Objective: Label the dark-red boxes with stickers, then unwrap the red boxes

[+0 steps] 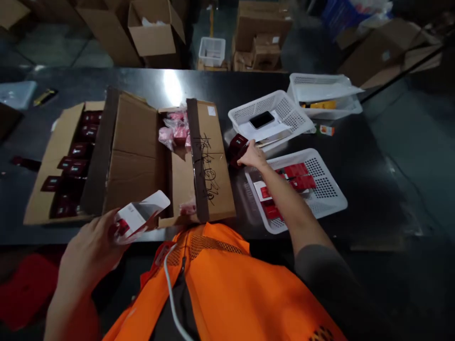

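My left hand (88,248) is closed around a small white-and-red box (137,219) with a raised flap, held above the table's front edge. My right arm reaches across a white basket of red packets (298,175). At its end, my right hand (253,155) grips a dark red box (237,146) beside another white basket (249,113); its fingertips are partly hidden. Between my hands stands an open cardboard carton (213,170) with handwriting on its flap and pink wrapped pieces (176,128) inside. Left of it, a second carton (39,189) contains several dark red boxes (80,151).
A phone (262,120) lies on papers in the middle basket. Behind it, another white basket (350,106) holds papers and something yellow. A yellow-and-black object (45,97) lies at the table's far left. Cardboard boxes (152,35) stand beyond the dark table (369,189).
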Demonstrator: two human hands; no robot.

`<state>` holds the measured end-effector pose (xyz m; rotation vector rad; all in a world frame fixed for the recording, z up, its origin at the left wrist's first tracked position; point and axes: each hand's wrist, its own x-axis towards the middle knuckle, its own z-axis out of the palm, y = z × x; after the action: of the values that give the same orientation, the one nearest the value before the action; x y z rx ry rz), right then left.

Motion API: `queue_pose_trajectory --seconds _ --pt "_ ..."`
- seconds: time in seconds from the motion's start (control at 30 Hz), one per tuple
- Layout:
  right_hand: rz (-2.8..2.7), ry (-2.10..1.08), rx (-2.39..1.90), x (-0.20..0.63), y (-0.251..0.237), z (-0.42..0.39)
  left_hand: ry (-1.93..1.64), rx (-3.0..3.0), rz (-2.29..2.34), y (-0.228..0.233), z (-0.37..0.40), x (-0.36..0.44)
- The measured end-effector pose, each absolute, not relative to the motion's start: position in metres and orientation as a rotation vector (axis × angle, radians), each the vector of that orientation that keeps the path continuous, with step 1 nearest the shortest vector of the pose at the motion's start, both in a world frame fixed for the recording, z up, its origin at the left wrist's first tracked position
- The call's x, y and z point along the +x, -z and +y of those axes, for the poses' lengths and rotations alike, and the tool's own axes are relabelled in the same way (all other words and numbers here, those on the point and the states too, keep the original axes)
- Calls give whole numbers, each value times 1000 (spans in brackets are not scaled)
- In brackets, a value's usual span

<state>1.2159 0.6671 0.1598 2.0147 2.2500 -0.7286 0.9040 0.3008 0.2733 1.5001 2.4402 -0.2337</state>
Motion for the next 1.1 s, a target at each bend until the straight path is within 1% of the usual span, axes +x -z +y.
queue_pose_trajectory --seconds 0.1,0.17,0.27,0.3,0.33,0.37,0.43,0.47,0.5,0.53,0.6,0.67,0.73,0.8,0.87,0.97,1.03,1.1 --pt "2166 774 2076 1203 -145 662 226 1519 2391 -260 292 899" --pt "2163 779 2132 1199 -144 655 159 1617 2330 -251 296 900" --pt "2329 746 2369 1200 -156 630 -72 1730 2259 -240 315 911" --pt "2435 806 2413 1202 -161 616 -191 1754 2224 -237 324 917" --pt "2555 983 2373 1205 -167 598 -325 1768 2187 -235 333 925" --pt "2658 1272 2210 1208 -173 579 -465 1770 2143 -232 343 934" --pt "2724 1924 1650 1214 -183 537 -688 1762 2014 -227 362 954" --pt "2697 2154 1375 1217 -188 517 -757 1763 1945 -224 370 966" --pt "2655 2289 1192 1218 -191 498 -798 1774 1872 -220 378 977" --pt "2627 2372 1101 1219 -194 483 -821 1794 1792 -217 385 988" --pt "2595 2496 1079 1219 -197 462 -862 1829 1625 -209 394 1007" --pt "2574 2579 1096 1219 -198 452 -966 1812 1439 -202 398 1021" --pt "2586 2557 1153 1221 -198 449 -1074 1779 1281 -197 397 1029" --pt "2586 2558 1204 1224 -199 449 -1135 1777 1225 -195 392 1032" --pt "2533 2656 1241 1228 -202 450 -1093 1804 1281 -193 386 1030" --pt "2296 2864 1332 1233 -209 452 -933 1808 1433 -192 378 1025" --pt "2270 2819 1380 1235 -212 453 -875 1766 1501 -192 376 1024" --pt "2426 2672 1288 1237 -211 452 -863 1738 1506 -194 375 1027"
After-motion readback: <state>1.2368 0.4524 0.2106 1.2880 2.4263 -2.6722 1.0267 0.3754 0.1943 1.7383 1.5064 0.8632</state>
